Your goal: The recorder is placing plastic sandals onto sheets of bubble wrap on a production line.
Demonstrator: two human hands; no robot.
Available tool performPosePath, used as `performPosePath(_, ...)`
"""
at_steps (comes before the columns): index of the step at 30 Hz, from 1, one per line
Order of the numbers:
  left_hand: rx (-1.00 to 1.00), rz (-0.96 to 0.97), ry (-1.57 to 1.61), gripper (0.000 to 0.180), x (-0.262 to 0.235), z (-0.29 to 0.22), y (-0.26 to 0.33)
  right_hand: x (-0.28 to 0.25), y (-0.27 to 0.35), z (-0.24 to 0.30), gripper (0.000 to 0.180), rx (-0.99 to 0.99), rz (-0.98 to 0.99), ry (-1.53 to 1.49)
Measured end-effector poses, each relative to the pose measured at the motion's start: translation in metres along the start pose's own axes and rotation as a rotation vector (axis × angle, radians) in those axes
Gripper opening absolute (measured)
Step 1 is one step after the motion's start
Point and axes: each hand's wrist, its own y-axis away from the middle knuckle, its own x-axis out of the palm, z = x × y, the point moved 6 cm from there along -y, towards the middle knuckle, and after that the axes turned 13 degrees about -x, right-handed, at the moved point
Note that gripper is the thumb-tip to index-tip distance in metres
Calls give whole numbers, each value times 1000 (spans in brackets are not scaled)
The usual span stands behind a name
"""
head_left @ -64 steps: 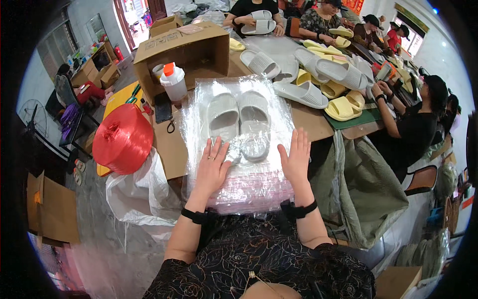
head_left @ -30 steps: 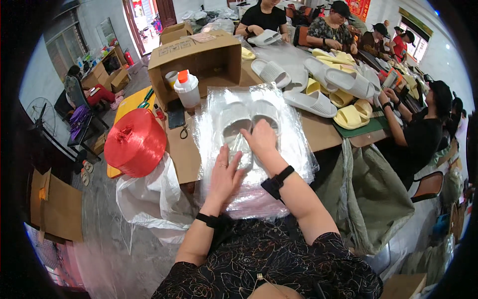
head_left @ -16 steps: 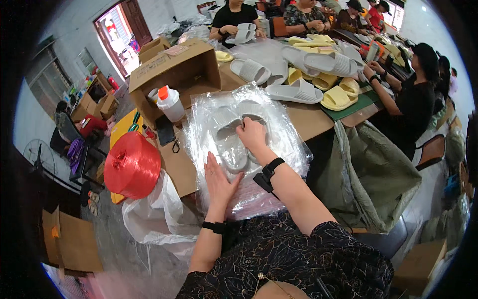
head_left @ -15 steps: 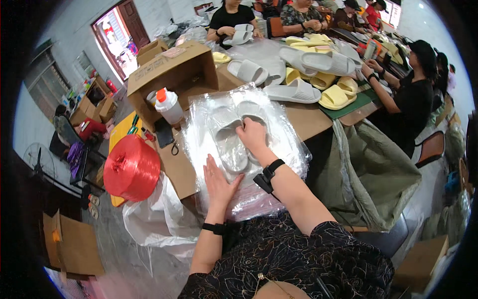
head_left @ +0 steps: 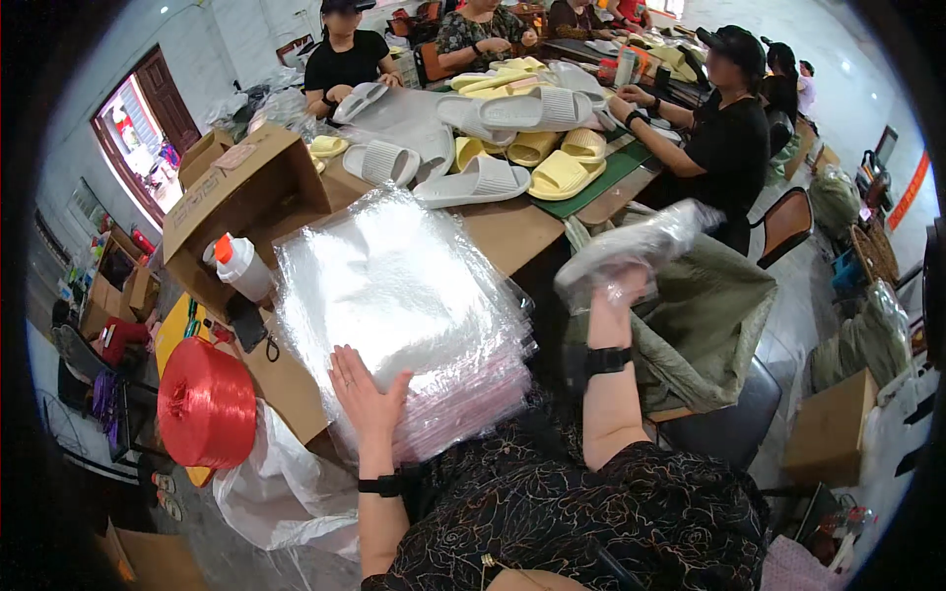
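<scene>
1. The right hand (head_left: 613,295) is clamped on a bagged pair of slippers (head_left: 631,246), held out over the olive sack (head_left: 709,315) right of the table.
2. The bag is clear, crinkled and glossy; pale grey slippers show through.
3. The left hand (head_left: 367,394) lies flat, fingers apart, on the stack of clear plastic bags (head_left: 394,295).

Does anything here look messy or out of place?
Nothing looks spilled or broken. The stack of clear plastic bags under the left hand is fanned unevenly and overhangs the table edge. The right hand holds a bagged pair of slippers out over the olive sack.
</scene>
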Motion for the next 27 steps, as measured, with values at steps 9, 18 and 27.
performPosePath(9, -80, 22, -10, 114, -11, 23, 12, -70, 41, 18, 25, 227, -947, -311)
performPosePath(18, -19, 30, 9, 114, 1, 15, 7, -16, 54, 31, 35, 300, -683, -104)
performPosePath(27, -18, 53, 30, 113, 0, 8, 3, 73, 63, -45, 17, 648, -112, -115)
